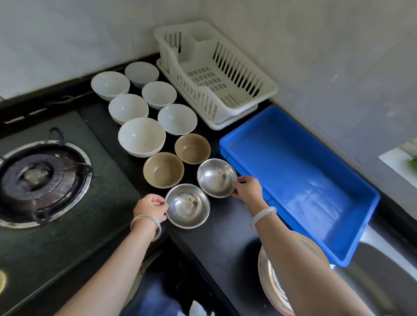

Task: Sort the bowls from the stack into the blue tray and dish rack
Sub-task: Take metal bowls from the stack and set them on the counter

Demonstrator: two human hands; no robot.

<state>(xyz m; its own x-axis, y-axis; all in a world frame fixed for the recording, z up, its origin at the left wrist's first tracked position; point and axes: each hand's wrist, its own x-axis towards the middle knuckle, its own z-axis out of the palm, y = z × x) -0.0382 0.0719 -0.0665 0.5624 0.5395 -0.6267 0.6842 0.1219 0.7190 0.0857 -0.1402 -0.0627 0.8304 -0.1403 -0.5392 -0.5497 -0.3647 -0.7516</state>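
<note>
Blue plastic fills my right side: the blue tray (pixel 308 185), smooth and straight-walled, lies with its long axis running from far-left to near-right. Its near long wall is just beside my right hand (pixel 247 190), so that hand is the nearer one for a drop into it. Past the tray's far end stands the white dish rack (pixel 232 64), slotted plastic on a drip pan. It is well apart from both hands. On the black countertop (pixel 224 229) sit six white ceramic bowls (pixel 141 136), glossy and deep, in two rows running away from me. Nearer come two tan bowls (pixel 163 169) with a duller glaze. Nearest of all are two stainless bowls, thin-rimmed and mirror-bright. My right hand pinches the right rim of the farther steel bowl (pixel 216 177). My left hand (pixel 151 209) pinches the left rim of the nearer steel bowl (pixel 187 205), which sits just beside its twin. Both appear seated on the counter, though I cannot be sure. I judge a short rightward carry suits the farther bowl.
</note>
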